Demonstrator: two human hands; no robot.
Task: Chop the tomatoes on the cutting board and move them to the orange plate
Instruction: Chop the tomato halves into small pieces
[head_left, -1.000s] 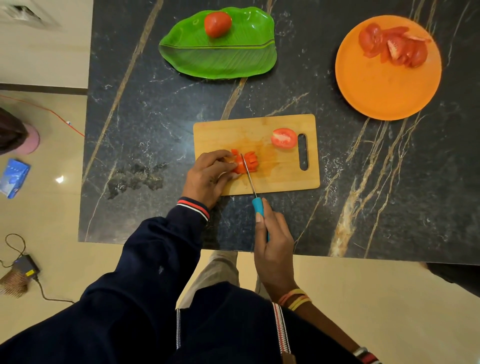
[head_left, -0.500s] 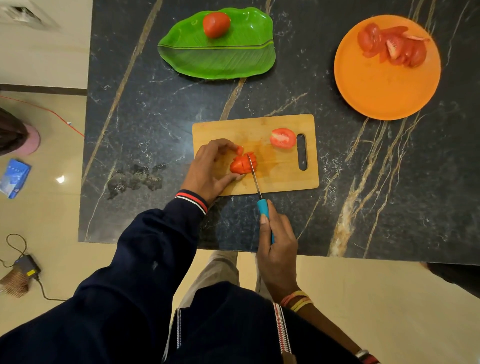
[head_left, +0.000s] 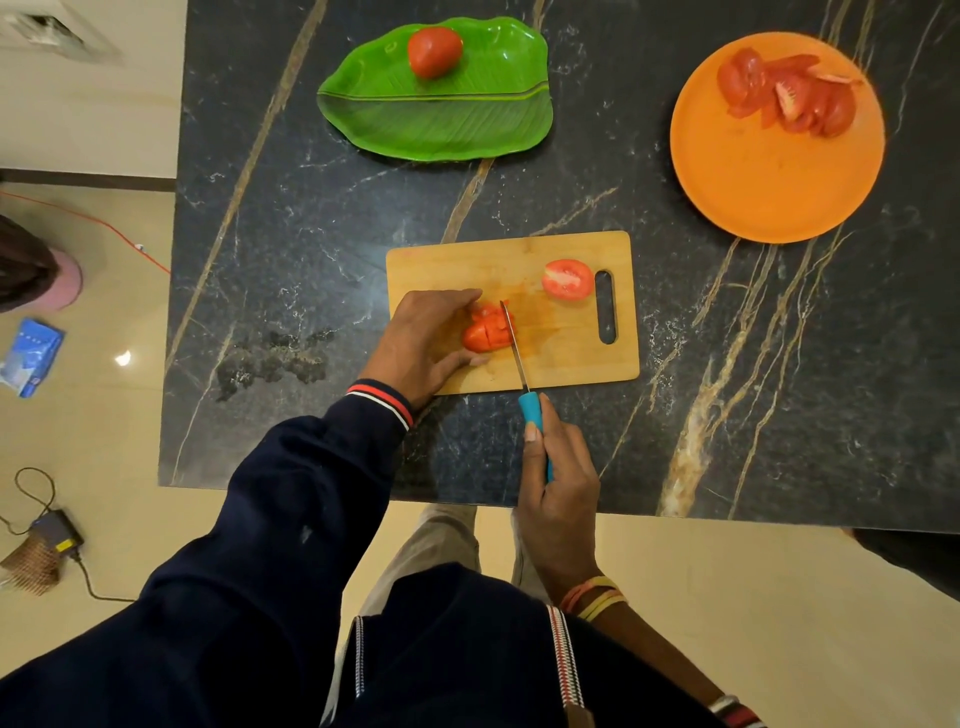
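Observation:
A wooden cutting board (head_left: 561, 364) lies on the dark marble counter. On its left part sits a sliced tomato half (head_left: 485, 330), and my left hand (head_left: 423, 340) cups it from the left with fingers and thumb curled round it. My right hand (head_left: 558, 478) grips the blue handle of a knife (head_left: 514, 345); the blade lies against the right side of the slices. A second tomato half (head_left: 567, 279) rests cut side up near the board's handle slot. The orange plate (head_left: 769, 176) at the far right carries several cut tomato pieces (head_left: 787, 93).
A green leaf-shaped plate (head_left: 441, 119) at the back holds a whole tomato (head_left: 434, 51). The counter's near edge runs just below my right hand. On the floor to the left lie a blue packet (head_left: 31, 353), a red cable and a charger (head_left: 54, 532).
The knife has shifted from the middle of the tomato half to its right side. My left hand has opened wider round the slices, gathering them from the left.

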